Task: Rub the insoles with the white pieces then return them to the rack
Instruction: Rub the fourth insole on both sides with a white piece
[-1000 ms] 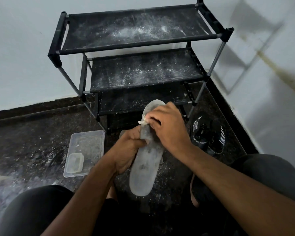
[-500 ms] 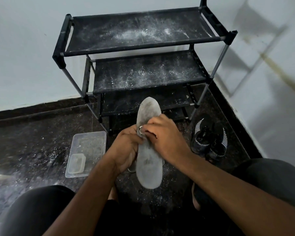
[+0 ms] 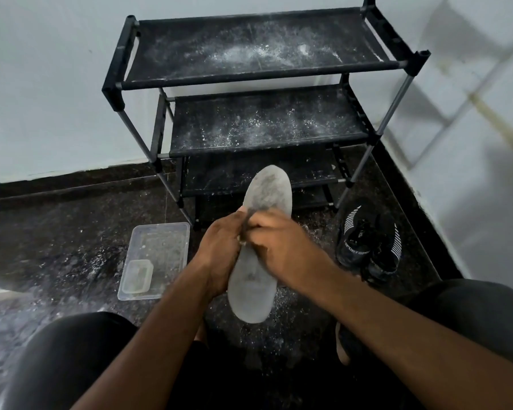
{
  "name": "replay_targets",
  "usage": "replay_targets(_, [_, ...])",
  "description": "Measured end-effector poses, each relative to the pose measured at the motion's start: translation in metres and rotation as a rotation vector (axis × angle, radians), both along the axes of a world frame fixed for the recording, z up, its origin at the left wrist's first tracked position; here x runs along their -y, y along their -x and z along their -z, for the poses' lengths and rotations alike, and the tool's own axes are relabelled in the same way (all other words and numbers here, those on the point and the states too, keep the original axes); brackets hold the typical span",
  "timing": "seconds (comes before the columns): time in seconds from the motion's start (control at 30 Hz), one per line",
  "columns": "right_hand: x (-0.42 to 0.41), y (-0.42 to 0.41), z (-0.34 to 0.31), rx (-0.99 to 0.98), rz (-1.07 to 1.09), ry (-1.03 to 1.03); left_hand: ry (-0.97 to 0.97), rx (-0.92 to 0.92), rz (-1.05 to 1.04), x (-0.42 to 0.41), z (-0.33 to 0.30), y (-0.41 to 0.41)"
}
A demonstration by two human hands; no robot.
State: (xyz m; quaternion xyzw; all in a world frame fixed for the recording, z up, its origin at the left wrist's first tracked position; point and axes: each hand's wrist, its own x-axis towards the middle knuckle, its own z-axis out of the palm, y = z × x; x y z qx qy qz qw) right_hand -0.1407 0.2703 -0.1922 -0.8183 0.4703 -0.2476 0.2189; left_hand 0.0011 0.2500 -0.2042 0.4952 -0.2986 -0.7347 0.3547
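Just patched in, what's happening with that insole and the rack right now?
A person sits on the floor holding a grey foam insole upright in front of the black three-shelf rack. The left hand grips its edge; the right hand is curled against its face at mid-length, apparently rubbing. The white piece itself is hidden. The powder-dusted rack shelves hold no insole. A clear plastic tray and black sneakers sit alongside.
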Motion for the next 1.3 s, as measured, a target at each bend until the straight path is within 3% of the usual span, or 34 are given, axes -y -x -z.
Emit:
replay_targets(0.07, [-0.002, -0.001, -0.002, 0.015, -0.06, -0.031, -0.001, 0.039, -0.007, 0.0, 0.001, 0.001])
replay_targets(0.23, [0.011, 0.012, -0.002, -0.045, 0.078, 0.057, 0.018, -0.098, -0.029, 0.002, 0.0, 0.003])
replay_targets(0.4, [-0.002, 0.0, -0.007, -0.019, -0.071, -0.031, 0.007, -0.042, -0.065, 0.005, 0.004, 0.001])
replay_targets(0.57, [0.01, 0.014, -0.007, -0.083, 0.142, 0.051, 0.043, -0.114, -0.052, 0.006, 0.004, -0.001])
replay_targets(0.77, [-0.009, -0.008, -0.004, 0.019, -0.102, -0.1, -0.021, -0.033, -0.152, 0.007, 0.002, -0.002])
replay_targets(1.03, [0.003, 0.003, 0.0, 0.012, 0.228, 0.098, -0.077, -0.269, -0.17, 0.006, -0.001, 0.002])
replay_targets(1.17, [0.008, 0.003, -0.008, 0.254, 0.417, 0.166, -0.072, -0.304, -0.143, 0.004, -0.002, 0.003])
replay_targets(1.3, [0.006, -0.002, -0.007, 0.283, 0.376, 0.072, -0.128, -0.366, -0.067, 0.0, -0.005, 0.005])
